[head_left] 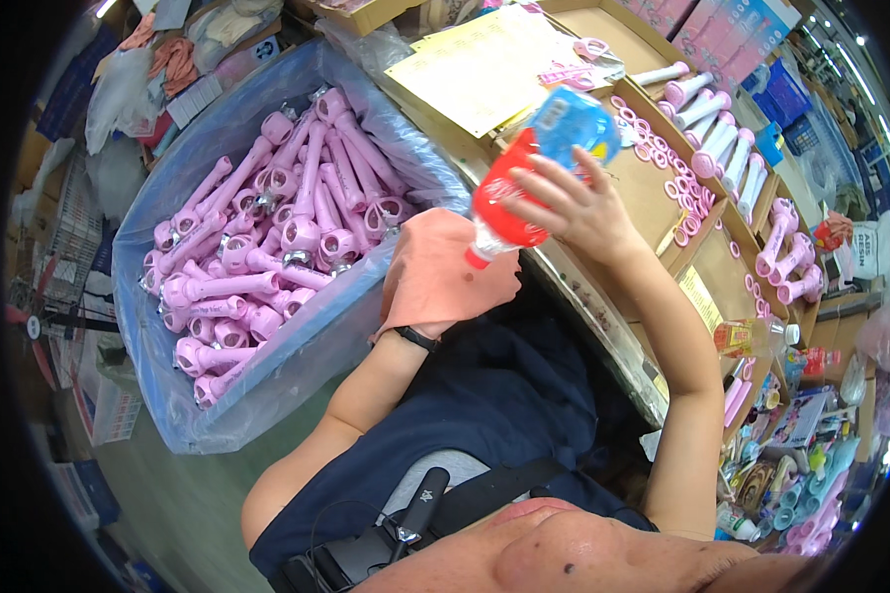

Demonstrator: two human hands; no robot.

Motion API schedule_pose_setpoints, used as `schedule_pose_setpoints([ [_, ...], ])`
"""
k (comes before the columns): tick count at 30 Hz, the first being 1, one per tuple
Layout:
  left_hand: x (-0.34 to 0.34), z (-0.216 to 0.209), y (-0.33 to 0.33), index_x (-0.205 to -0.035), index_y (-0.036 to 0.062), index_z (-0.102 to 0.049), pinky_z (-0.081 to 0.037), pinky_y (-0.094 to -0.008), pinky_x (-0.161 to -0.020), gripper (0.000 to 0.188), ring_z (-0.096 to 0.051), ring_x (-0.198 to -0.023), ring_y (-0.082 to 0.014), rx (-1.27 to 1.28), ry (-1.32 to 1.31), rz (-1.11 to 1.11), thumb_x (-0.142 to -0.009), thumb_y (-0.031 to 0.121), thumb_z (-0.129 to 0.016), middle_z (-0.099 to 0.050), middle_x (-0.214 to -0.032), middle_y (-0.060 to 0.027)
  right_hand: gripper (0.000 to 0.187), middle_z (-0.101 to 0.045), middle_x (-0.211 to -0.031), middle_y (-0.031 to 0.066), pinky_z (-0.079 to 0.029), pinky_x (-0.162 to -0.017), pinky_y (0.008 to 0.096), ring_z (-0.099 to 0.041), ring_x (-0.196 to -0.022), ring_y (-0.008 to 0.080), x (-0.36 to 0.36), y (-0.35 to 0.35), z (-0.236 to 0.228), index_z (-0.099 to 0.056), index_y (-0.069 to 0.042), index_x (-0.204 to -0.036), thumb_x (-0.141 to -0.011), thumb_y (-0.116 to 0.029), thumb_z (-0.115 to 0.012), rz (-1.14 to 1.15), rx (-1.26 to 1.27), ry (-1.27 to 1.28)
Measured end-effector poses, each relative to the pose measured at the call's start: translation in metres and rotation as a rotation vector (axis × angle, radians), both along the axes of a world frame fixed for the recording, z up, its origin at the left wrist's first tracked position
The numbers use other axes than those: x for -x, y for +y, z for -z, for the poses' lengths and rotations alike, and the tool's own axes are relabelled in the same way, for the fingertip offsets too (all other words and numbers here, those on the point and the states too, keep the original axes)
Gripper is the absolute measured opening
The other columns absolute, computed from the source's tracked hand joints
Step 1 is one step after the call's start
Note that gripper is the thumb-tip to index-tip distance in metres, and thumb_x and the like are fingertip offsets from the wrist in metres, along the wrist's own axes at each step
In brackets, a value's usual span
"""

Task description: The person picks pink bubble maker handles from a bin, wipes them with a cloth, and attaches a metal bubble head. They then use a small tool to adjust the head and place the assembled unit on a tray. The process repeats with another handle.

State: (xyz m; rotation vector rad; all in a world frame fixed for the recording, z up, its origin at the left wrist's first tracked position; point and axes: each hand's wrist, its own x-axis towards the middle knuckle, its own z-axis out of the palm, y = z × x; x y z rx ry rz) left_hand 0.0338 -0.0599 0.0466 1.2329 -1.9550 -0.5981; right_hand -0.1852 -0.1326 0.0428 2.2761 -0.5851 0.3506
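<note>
A plastic bottle with a red and blue wrapper (504,203) is tilted neck down in my right hand (576,206), whose fingers lie along its side. Its red cap is just above or touching a peach cloth (427,262), beside a small dark spot on it. This cloth drapes over my left hand (435,328), which carries it; the fingers are hidden underneath. A black band circles the left wrist. Left of the cloth, pink plastic handle-like parts (311,188) with round ring ends fill a large bin lined with blue plastic (257,415).
On the right, a workbench (588,301) holds cardboard trays with small pink rings (687,198) and white-and-pink handles (717,143). A yellow sheet (475,74) and pink scissors (591,49) lie at its far end. Another bottle (747,336) stands nearer, beside assorted clutter.
</note>
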Motion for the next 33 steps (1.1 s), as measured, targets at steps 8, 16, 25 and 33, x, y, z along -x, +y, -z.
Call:
schedule_pose_setpoints([
  [8, 0.005, 0.049, 0.008, -0.128, 0.0049, -0.05, -0.046, -0.0472, -0.098, 0.062, -0.059, -0.11, -0.034, -1.157, 1.805, 0.486, -0.091, 0.054, -0.05, -0.06, -0.122, -0.015, 0.059, -0.047, -0.141, -0.005, -0.019, -0.117, 0.0485, -0.043, -0.133, 0.0152, -0.028, -0.011, -0.015, -0.046, -0.033, -0.136, -0.081, -0.019, -0.061, 0.004, 0.099, -0.014],
  [16, 0.007, 0.064, 0.012, -0.118, 0.0049, -0.051, -0.048, -0.0377, -0.089, 0.051, -0.059, -0.103, -0.0197, -0.12, 0.508, -0.039, -0.082, 0.035, -0.071, -0.059, -0.114, -0.0073, 0.055, -0.05, -0.137, -0.0031, -0.021, -0.115, 0.0497, -0.045, -0.131, 0.0161, 0.0, 0.032, 0.002, -0.051, -0.031, -0.132, -0.081, -0.014, -0.058, 0.002, -0.087, -0.207],
  [25, -0.031, 0.042, -0.002, -0.117, 0.0052, -0.039, -0.05, -0.0367, -0.081, 0.064, -0.06, -0.093, -0.0203, 0.188, 0.536, 0.131, -0.071, 0.015, -0.082, -0.054, -0.109, -0.0102, 0.075, -0.045, -0.137, 0.0097, -0.021, -0.115, 0.0486, -0.042, -0.131, 0.0289, 0.005, -0.021, 0.006, -0.043, -0.013, -0.135, -0.069, -0.007, -0.076, 0.008, -0.27, -0.487],
  [33, -0.163, 0.018, -0.017, -0.125, 0.0073, -0.04, -0.05, -0.0394, -0.094, 0.067, -0.06, -0.108, -0.0223, -0.213, 1.297, 0.195, -0.074, 0.012, -0.083, -0.056, -0.119, -0.0111, 0.103, -0.041, -0.136, 0.0139, -0.044, -0.102, 0.0389, -0.046, -0.124, 0.0245, -0.018, -0.114, 0.048, -0.023, -0.003, -0.143, -0.062, -0.005, -0.087, -0.066, -0.652, -1.554],
])
